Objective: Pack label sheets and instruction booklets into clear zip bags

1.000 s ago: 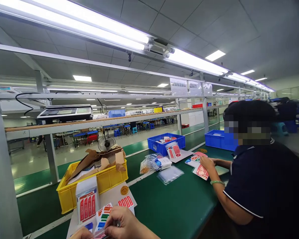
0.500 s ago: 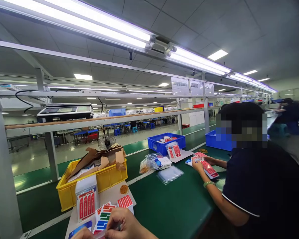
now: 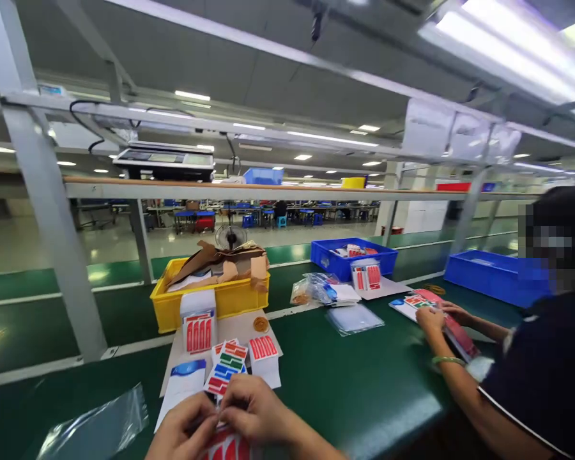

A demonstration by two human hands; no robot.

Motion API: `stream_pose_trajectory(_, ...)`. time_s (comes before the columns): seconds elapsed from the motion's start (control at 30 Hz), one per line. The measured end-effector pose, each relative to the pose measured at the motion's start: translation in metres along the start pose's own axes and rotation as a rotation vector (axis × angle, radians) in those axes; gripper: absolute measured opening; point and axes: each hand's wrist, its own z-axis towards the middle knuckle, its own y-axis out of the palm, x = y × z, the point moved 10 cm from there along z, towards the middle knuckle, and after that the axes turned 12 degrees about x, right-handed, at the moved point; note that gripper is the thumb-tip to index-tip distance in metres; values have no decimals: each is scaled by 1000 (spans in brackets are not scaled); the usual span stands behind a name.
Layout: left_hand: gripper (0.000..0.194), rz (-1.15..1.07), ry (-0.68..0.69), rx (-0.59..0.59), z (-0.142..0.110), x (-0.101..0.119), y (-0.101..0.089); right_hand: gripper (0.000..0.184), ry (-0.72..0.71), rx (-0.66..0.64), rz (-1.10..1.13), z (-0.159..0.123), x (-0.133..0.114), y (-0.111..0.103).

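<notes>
**Left hand (image 3: 186, 427) and right hand (image 3: 261, 409) pinch a red sticker pack (image 3: 226, 447)**

It is low down in front of the person, by the near side of the green tabletop (image 3: 335, 383); its red strips point away from the person, toward the bright cards (image 3: 227, 367); its near end is cut off, so I cannot tell its whole long side; both hands are nearly closed, with fingertips close together at its far edge; a blue and white card (image 3: 184, 383) lies just past the left hand.
</notes>
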Motion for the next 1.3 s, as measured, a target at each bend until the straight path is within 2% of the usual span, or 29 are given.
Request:
stream_pose_trajectory(0.03,30,-13,-26,-20,4,-7,0,6,33,-15,8,3,8,4)
stream_pose_trajectory(0.13,26,-153,-125,77,23,-29,-17,9,116,-94,73,10,35,21)
stream_pose_trajectory(0.2,31,-310,-190,255,40,-51,-39,9,163,-147,105,15,56,33)
stream_pose_trajectory(0.27,34,-436,-227,492,51,-80,-68,11,191,-197,110,21,75,46)
stream_pose_trajectory(0.33,34,-435,-256,612,58,-108,-83,12,198,-241,88,25,88,59)
stream_pose_trajectory(0.43,33,-397,-278,699,62,-143,-90,15,169,-299,29,24,99,77)
stream_pose_trajectory(0.53,31,-319,-276,695,62,-162,-88,18,26,-350,-134,17,103,88)
stream_pose_trajectory(0.67,26,-189,-239,658,59,-160,-87,20,-224,-304,-398,12,108,86)
stream_pose_trajectory(0.77,22,-102,-202,635,57,-147,-87,19,-311,-160,-515,11,105,77)
stream_pose_trajectory(0.83,20,-4,-141,608,57,-135,-85,28,-342,-147,-533,2,98,84)
stream_pose_trajectory(0.93,21,136,-46,573,58,-121,-83,55,-335,-344,-528,-26,90,119)
stream_pose_trajectory(1.0,20,164,-39,582,58,-122,-85,76,-290,-515,-519,-48,90,143)
stream_pose_trajectory(1.07,19,160,-58,609,57,-126,-88,86,-238,-635,-503,-64,93,159)
stream_pose_trajectory(1.13,19,136,-78,635,57,-132,-91,89,-203,-695,-491,-70,95,166)
stream_pose_trajectory(1.3,18,117,-97,666,57,-140,-98,88,-192,-715,-480,-67,94,163)
